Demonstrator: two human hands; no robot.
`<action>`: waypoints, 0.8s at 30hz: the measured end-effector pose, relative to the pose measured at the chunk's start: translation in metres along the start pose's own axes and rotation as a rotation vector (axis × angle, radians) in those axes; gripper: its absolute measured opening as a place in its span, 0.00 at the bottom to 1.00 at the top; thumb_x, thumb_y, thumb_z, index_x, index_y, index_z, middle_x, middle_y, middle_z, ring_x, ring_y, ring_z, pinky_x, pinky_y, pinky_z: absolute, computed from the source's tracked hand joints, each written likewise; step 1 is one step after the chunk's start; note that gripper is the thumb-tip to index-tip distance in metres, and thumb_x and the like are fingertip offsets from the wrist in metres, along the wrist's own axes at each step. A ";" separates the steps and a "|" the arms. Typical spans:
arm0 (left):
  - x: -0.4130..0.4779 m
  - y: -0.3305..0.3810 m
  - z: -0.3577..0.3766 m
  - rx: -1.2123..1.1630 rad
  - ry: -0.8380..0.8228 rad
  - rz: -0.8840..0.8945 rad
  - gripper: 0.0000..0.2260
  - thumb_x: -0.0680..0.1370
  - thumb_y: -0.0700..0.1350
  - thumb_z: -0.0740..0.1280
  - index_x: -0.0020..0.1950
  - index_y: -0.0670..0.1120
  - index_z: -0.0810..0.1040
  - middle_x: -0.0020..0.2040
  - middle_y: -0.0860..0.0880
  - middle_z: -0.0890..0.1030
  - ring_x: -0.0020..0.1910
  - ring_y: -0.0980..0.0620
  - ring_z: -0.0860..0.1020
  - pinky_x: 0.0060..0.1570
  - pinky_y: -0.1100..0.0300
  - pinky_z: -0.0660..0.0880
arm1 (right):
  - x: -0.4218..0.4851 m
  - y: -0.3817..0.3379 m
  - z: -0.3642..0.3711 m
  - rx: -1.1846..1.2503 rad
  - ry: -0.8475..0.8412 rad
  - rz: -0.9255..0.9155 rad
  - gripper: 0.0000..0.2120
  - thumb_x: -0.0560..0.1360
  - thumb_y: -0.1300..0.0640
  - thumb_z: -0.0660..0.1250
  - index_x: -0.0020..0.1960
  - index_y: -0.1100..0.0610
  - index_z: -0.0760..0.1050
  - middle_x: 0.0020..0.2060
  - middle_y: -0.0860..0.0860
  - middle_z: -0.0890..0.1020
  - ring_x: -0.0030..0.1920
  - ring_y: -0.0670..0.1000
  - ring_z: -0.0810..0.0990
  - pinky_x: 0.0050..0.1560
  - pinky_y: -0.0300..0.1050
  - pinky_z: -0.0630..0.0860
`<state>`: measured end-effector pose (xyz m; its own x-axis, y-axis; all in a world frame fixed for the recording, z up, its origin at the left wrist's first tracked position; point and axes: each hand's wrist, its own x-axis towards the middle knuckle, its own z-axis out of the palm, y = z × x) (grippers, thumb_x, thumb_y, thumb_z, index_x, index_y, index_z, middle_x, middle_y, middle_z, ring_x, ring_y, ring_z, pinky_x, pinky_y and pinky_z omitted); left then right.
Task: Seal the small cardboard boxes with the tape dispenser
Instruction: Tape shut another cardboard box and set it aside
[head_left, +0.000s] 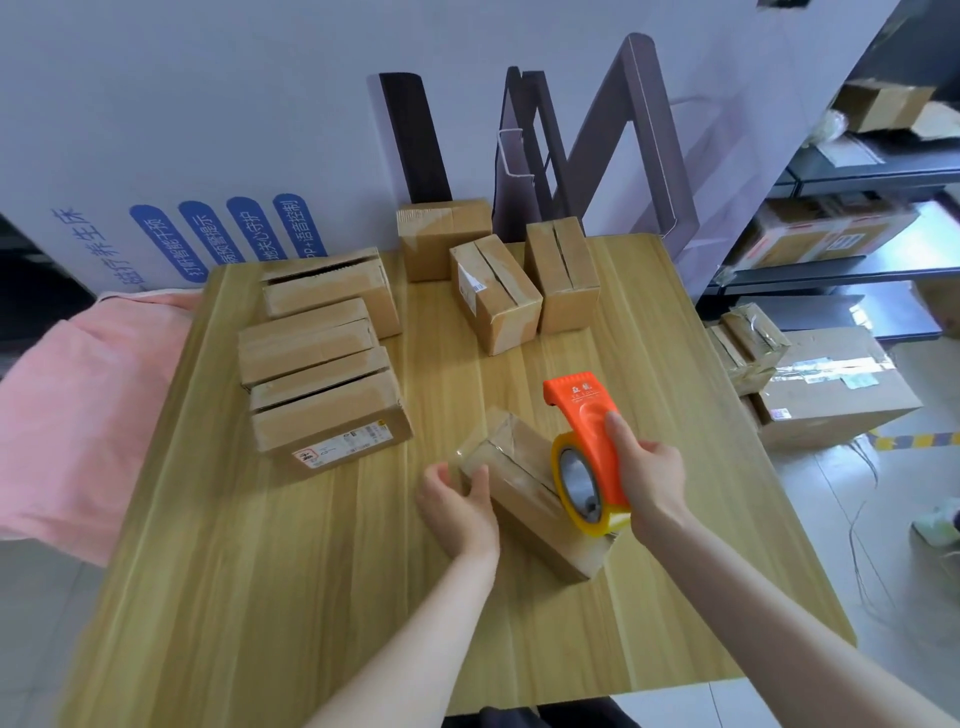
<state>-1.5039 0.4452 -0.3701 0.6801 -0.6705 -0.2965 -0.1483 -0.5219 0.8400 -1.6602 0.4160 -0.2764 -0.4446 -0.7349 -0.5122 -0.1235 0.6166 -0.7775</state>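
Note:
A small cardboard box (524, 499) lies at an angle on the wooden table (260, 597), a strip of clear tape running along its top seam. My left hand (457, 506) presses on the box's near-left end, fingers over the tape. My right hand (649, 478) grips the orange tape dispenser (587, 431), whose yellow tape roll (582, 488) rests on the box's right end. Three flat boxes (322, 353) lie in a row at the left. Three taller boxes (498, 280) stand at the back; at least two have open seams.
A pink cloth (78, 405) hangs off the table's left side. A white printed panel (208, 156) rises behind the table. Larger cartons (826, 395) sit on the floor at the right, below dark shelves (857, 260) holding more boxes.

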 end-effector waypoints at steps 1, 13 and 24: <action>0.001 -0.001 -0.006 0.129 0.006 0.236 0.15 0.75 0.45 0.71 0.59 0.42 0.74 0.54 0.47 0.76 0.53 0.48 0.75 0.50 0.58 0.73 | -0.001 -0.001 0.001 -0.013 -0.009 -0.015 0.24 0.74 0.39 0.67 0.35 0.62 0.75 0.30 0.56 0.77 0.30 0.53 0.74 0.32 0.44 0.70; 0.022 0.030 -0.003 0.726 -0.413 0.656 0.24 0.79 0.46 0.65 0.74 0.47 0.63 0.72 0.51 0.68 0.70 0.49 0.66 0.65 0.57 0.68 | 0.001 -0.002 0.002 -0.013 0.006 -0.014 0.25 0.74 0.39 0.67 0.35 0.62 0.75 0.31 0.57 0.78 0.31 0.54 0.75 0.33 0.45 0.71; 0.055 0.074 0.022 0.997 -0.756 0.377 0.27 0.73 0.44 0.68 0.69 0.56 0.63 0.64 0.50 0.73 0.65 0.44 0.68 0.55 0.51 0.71 | 0.000 -0.004 0.001 0.013 0.013 -0.011 0.24 0.74 0.41 0.68 0.31 0.60 0.73 0.28 0.56 0.76 0.27 0.52 0.73 0.29 0.42 0.69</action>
<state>-1.4933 0.3588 -0.3341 -0.0412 -0.8188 -0.5726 -0.9268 -0.1828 0.3280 -1.6585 0.4137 -0.2737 -0.4544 -0.7381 -0.4987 -0.1173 0.6046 -0.7878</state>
